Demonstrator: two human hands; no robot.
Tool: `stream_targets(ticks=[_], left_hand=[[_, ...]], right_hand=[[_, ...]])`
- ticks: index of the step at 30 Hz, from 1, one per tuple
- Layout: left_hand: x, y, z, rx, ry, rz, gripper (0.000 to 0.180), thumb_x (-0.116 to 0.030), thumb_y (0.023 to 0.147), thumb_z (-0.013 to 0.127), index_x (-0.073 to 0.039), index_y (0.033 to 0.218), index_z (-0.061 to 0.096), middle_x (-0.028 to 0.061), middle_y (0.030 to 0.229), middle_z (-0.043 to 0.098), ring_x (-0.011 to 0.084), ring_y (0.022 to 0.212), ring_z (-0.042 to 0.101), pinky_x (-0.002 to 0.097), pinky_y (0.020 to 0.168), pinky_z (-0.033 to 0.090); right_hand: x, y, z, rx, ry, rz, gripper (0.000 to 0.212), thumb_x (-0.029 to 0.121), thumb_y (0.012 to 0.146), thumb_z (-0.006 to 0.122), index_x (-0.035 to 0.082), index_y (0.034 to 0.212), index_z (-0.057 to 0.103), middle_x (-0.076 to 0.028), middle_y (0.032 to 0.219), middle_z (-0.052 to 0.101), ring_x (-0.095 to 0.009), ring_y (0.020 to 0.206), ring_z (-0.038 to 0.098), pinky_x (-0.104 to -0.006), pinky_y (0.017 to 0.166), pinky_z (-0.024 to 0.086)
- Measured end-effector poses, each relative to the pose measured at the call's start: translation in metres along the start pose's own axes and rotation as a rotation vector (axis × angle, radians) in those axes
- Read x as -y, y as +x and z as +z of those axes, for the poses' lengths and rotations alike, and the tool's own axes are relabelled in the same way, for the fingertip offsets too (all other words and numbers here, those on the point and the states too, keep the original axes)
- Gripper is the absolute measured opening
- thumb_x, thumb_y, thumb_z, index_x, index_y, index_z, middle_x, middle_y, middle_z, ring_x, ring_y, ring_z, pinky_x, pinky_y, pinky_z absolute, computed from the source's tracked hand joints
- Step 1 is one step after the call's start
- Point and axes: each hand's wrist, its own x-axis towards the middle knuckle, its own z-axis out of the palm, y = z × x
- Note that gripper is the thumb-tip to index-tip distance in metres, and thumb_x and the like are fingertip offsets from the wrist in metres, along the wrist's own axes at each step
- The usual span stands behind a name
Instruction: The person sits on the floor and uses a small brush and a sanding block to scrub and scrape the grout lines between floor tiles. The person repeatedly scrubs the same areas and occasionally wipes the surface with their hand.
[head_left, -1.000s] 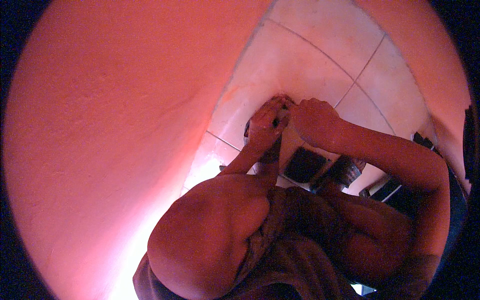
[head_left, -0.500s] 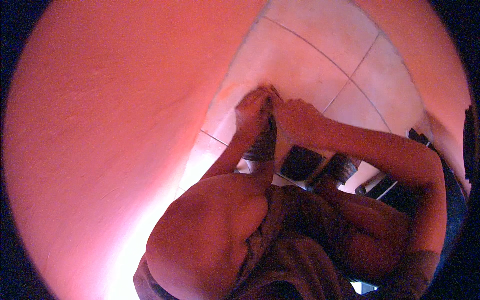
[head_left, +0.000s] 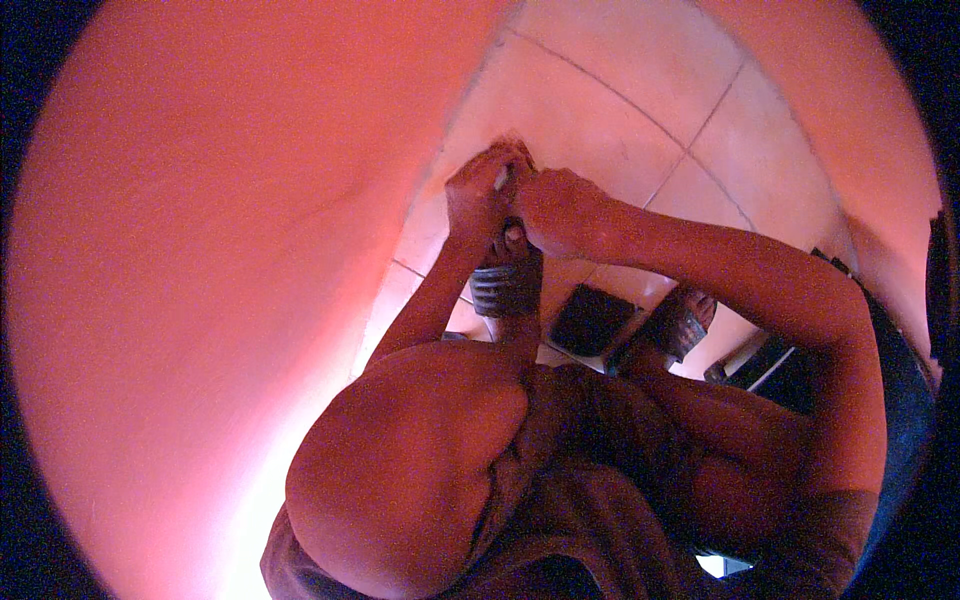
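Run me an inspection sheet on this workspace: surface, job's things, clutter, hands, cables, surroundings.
Surface: pale floor tiles with darker joint lines.
Job's things: dark, light-striped, open-toed sandal on the left foot; anything held is too dim to identify.
Clutter: black, roughly square object right of that foot.
Hands: left hand and right hand close together near the toes, fingers curled.
Cables: nothing seen.
Surroundings: reddish, matt wall on the left, glaring white lower down.

The pale tiled floor [head_left: 590, 125] bears two sandalled feet [head_left: 507, 290] and, between them, a dark squarish object [head_left: 594, 320].
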Motion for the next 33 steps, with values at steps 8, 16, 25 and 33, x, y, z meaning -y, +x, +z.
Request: stream_targets(ticks=[8,16,25,33], left_hand=[[-0.003,-0.021,0.006,0.056,-0.082,-0.043,0.029,-0.006,0.078,0.074,-0.011,0.106,0.070,0.0107,0.112,0.072,0.0287,0.108,0.069,0.0385,0.091,0.055],[0.027,-0.037,0.031,0.003,0.035,0.111,0.033,-0.002,0.074,0.075,-0.010,0.106,0.070,0.0109,0.111,0.073,0.0312,0.104,0.070,0.0390,0.089,0.057],[0.042,0.023,0.018,-0.185,0.002,0.035,0.032,-0.001,0.075,0.076,-0.009,0.106,0.072,0.0124,0.111,0.073,0.0288,0.105,0.071,0.0377,0.091,0.057],[0.034,-0.005,0.025,-0.201,0.031,0.065,0.026,-0.001,0.075,0.074,-0.008,0.101,0.071,0.0117,0.107,0.074,0.0281,0.099,0.072,0.0369,0.087,0.057]], right_hand=[[-0.006,-0.013,0.023,0.023,0.034,0.009,0.053,0.019,0.080,0.067,-0.019,0.114,0.054,-0.032,0.085,0.069,-0.047,0.079,0.070,-0.0524,0.072,0.058],[0.004,-0.042,-0.002,0.057,0.128,-0.013,0.040,0.016,0.085,0.061,-0.016,0.109,0.060,-0.032,0.099,0.068,-0.045,0.093,0.069,-0.0525,0.084,0.056],[-0.014,0.022,-0.006,-0.113,-0.150,0.007,0.041,0.017,0.079,0.065,-0.016,0.103,0.059,-0.031,0.085,0.069,-0.044,0.075,0.071,-0.0532,0.069,0.058],[-0.012,0.013,0.019,-0.125,0.009,0.007,0.044,0.017,0.084,0.061,-0.017,0.111,0.055,-0.031,0.086,0.069,-0.046,0.079,0.070,-0.0532,0.071,0.058]])
